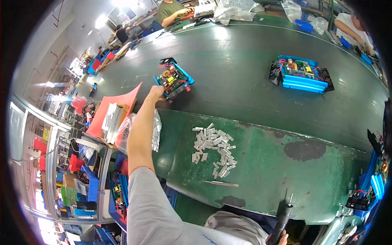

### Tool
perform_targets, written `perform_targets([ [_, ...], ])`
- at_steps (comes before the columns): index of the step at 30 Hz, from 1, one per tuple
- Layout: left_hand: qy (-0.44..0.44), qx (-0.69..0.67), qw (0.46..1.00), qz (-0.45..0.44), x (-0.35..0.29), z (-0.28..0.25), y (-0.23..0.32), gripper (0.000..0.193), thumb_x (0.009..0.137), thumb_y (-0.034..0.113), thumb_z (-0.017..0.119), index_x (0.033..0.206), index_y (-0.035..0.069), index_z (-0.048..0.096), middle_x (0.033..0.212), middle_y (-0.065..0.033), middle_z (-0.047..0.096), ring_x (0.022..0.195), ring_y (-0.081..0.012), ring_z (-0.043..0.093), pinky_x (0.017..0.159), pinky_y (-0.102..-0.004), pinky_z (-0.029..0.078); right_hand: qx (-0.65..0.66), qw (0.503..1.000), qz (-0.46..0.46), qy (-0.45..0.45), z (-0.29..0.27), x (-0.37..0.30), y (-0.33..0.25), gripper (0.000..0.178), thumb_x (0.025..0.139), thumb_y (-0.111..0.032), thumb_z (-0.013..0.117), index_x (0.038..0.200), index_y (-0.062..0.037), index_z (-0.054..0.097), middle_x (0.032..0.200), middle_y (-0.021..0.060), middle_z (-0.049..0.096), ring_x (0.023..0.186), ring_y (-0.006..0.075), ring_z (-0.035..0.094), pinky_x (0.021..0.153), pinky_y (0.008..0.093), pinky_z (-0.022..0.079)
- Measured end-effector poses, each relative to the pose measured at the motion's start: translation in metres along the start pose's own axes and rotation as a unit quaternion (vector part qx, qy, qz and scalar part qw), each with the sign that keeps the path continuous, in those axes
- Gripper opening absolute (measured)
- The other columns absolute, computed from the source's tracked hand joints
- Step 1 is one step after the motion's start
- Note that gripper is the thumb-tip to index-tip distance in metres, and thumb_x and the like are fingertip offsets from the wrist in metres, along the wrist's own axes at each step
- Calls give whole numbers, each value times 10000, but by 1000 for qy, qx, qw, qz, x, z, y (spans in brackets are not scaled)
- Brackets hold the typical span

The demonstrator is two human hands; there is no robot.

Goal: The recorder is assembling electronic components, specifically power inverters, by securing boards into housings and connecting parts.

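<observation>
My left hand (156,92) reaches far out across the dark green conveyor belt (237,61), fingers curled onto the near edge of a small open blue unit (174,78) — its coil and red wiring exposed — which sits tilted on the belt just beyond the worn green desk (265,163). I cannot tell from here whether the fingers actually clamp the unit or only rest against it. My right hand (281,237) barely shows at the lower edge, wrapped around the grip of a black electric screwdriver (283,218) whose tip points up toward the desk. On the desk between my arms lies a loose heap of small silvery metal clips (212,145), and just below it a single pair of tweezers (220,183). Beside my outstretched forearm sits a clear plastic bag (156,130) of more silvery parts, next to a cardboard box (112,118) with an orange-red sheet leaning on it. Farther right on the belt, well apart from my hand, rests a second blue unit (301,75) with its circuit board showing, and another blue unit (373,175) stands at the right edge. Other people (171,10) work along the far side of the belt — only their arms and torsos visible.
</observation>
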State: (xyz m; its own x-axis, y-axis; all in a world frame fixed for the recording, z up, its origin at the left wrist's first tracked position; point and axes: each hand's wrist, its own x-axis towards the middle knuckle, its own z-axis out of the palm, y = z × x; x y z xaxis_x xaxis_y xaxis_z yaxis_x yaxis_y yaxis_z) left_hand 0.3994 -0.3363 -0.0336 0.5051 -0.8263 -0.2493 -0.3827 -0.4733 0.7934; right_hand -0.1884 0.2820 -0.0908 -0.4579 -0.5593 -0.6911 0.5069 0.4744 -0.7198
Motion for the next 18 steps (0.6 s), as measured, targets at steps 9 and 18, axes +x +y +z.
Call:
perform_targets([
  [9, -56, 11, 990, 128, -120, 22, 48, 297, 886, 135, 635, 839, -157, 671, 765, -179, 667, 639, -284, 683, 521, -406, 599, -65, 994, 11, -91, -13, 17, -33, 659, 1051, -563, 380, 1477, -69, 471, 1412, 103, 552, 1251, 252, 523, 1080, 389, 405],
  [18, -247, 185, 894, 325, -362, 99, 105, 369, 998, 275, 564, 848, -62, 583, 642, -161, 495, 638, -193, 449, 652, -396, 425, -184, 968, -165, 41, -24, 29, -114, 612, 1002, -504, 569, 1337, 6, 529, 849, 68, 608, 663, 138, 562, 600, 277, 450],
])
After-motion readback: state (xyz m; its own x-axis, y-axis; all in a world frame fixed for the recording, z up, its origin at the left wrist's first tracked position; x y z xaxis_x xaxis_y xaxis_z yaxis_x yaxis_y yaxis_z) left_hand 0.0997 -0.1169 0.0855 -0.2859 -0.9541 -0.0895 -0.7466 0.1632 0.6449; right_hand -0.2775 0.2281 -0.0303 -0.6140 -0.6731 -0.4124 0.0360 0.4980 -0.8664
